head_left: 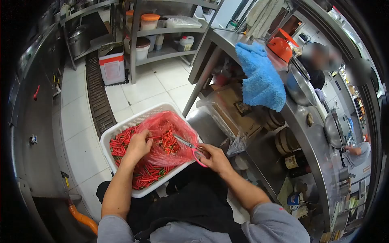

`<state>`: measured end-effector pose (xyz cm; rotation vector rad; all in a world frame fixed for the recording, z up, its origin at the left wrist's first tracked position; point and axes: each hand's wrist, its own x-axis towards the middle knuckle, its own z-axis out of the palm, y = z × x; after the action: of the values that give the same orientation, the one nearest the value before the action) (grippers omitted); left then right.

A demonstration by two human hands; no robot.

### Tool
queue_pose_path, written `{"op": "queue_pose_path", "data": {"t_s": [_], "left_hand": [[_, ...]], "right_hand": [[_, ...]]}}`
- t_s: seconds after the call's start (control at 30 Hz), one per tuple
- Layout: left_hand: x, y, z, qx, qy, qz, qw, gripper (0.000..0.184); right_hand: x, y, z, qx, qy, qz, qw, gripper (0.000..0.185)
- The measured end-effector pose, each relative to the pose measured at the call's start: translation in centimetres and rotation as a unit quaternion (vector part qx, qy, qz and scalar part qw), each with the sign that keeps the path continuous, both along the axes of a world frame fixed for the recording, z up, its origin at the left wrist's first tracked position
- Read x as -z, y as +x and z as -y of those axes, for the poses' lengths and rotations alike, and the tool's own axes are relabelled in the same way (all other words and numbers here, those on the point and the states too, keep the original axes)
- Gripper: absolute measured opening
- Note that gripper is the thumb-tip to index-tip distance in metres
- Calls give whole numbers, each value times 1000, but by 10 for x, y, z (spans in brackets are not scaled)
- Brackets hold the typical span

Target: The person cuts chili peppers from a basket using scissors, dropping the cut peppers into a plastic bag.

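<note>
A white plastic basket (pixel 106 139) sits before me, filled with whole red chillies (pixel 148 175). Inside it lies an open red-tinted plastic bag (pixel 178 120) with cut chilli pieces (pixel 168 142) in it. My left hand (pixel 138 146) is closed at the bag's left side, its fingertips pinching what looks like a thin red chilli (pixel 155 137). My right hand (pixel 214 157) grips pink-handled scissors (pixel 187 142) over the bag's right side. The blades point left above the cut pieces and appear slightly apart.
A steel counter (pixel 298 133) runs along the right, with a blue towel (pixel 261 77) over its edge and steel bowls (pixel 334 127) on top. Steel shelves (pixel 170 30) with tubs stand ahead. A floor drain grate (pixel 97 93) lies left. People are beyond the counter.
</note>
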<state>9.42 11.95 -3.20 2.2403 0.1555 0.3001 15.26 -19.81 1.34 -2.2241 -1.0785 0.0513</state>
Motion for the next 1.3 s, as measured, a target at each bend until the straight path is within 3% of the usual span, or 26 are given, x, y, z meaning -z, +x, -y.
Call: {"op": "queue_pose_path", "data": {"t_s": [0.1, 0.13, 0.17, 0.23, 0.27, 0.47, 0.63, 0.83, 0.9, 1.3], "left_hand": [[-4, 5, 2, -6, -93, 11, 996, 14], [-6, 5, 4, -10, -146, 0, 989, 15], [-2, 8, 5, -8, -145, 1, 989, 15], [7, 14, 9, 6, -222, 30, 974, 14], [12, 14, 9, 6, -221, 28, 975, 14], [5, 13, 9, -8, -262, 59, 963, 16], [-4, 8, 13, 22, -332, 10, 943, 17], [-3, -3, 24, 78, -368, -9, 926, 16], [-4, -6, 22, 143, -287, -63, 945, 17], [11, -2, 21, 141, -171, -99, 970, 16]], "right_hand": [[20, -24, -3, 132, 251, -207, 936, 46], [19, -30, -12, 123, 298, -233, 917, 47], [16, -32, -18, 124, 299, -232, 917, 47], [0, -34, -32, 178, 216, -441, 853, 51], [3, -31, -35, 175, 196, -470, 843, 52], [26, -44, -45, 138, 218, -491, 832, 38], [39, -50, -45, 98, 201, -519, 825, 56], [43, -53, -52, 93, 194, -522, 826, 55], [44, -49, -59, 91, 209, -514, 827, 53], [48, -48, -64, 99, 172, -555, 808, 34]]}}
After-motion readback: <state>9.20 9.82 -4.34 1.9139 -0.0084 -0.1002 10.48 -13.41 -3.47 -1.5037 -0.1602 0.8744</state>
